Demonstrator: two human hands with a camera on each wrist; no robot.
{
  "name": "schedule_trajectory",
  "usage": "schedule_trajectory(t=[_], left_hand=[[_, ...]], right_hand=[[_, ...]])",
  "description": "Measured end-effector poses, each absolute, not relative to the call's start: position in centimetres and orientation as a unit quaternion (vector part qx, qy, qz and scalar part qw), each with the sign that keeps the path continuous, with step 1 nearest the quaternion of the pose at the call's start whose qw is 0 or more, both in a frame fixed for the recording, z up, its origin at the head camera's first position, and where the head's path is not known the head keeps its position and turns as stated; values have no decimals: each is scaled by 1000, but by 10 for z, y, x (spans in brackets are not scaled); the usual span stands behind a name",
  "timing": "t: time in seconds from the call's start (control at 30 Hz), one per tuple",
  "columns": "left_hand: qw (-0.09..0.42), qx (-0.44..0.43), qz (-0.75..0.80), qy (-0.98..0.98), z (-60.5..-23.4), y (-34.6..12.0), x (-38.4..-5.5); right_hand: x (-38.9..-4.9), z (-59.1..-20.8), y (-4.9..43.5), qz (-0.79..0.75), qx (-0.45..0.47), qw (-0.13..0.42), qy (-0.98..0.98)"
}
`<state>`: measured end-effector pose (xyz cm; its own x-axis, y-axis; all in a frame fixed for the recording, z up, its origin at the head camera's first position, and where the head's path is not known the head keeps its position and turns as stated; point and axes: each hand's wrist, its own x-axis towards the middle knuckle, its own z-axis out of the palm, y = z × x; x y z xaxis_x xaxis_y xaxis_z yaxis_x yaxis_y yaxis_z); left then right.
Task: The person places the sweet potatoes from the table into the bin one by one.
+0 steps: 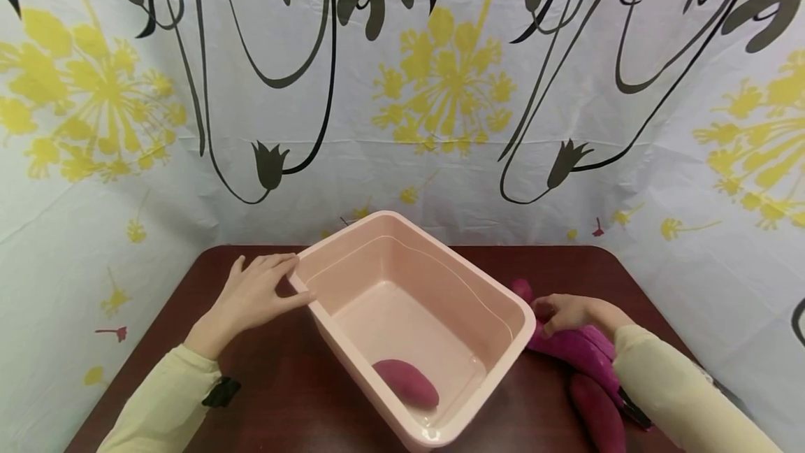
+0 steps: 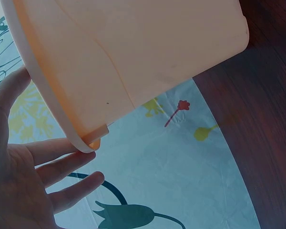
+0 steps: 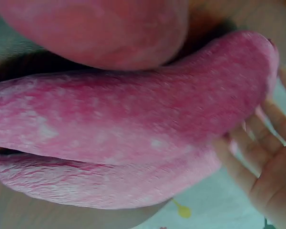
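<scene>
A peach-pink plastic basin [image 1: 352, 348] sits on the table, with one reddish-purple sweet potato [image 1: 405, 383] in its near end. My left hand [image 1: 260, 292] touches the basin's left corner, thumb at the rim and fingers spread. In the left wrist view the fingers lie fairly straight along the rim [image 2: 47, 105]. To the right of the basin, my right hand [image 1: 572, 313] is at the end of a long, curved magenta vegetable [image 3: 181, 105]. Its fingertips reach behind that end and are partly hidden. A second long vegetable [image 3: 109, 181] lies alongside.
Another sweet potato [image 1: 597, 411] lies near my right forearm. A small reddish-purple rounded end [image 1: 521, 289] shows beside the basin's right corner. Patterned white cloth [image 1: 415, 180] hangs behind and on both sides of the dark red-brown table [image 1: 270, 397].
</scene>
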<state>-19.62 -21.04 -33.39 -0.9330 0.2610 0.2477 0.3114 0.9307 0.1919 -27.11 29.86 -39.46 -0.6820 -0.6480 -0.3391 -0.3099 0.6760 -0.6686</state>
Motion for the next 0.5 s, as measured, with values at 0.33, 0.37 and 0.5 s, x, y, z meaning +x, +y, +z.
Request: schedule_trajectory(t=[0.33,0.37,0.5], left_hand=[[110,-144,-114,-977,-334,-210,-195],[111,-144,-114,-977,-334,-210,-195],[110,-144,-114,-977,-333,-210,-194]], right_hand=[[-275,-405,313,-306,-261,312,861],[-276,-405,314,-313,-257,322,856],[-278,-407,320,-351,-216,364,835]])
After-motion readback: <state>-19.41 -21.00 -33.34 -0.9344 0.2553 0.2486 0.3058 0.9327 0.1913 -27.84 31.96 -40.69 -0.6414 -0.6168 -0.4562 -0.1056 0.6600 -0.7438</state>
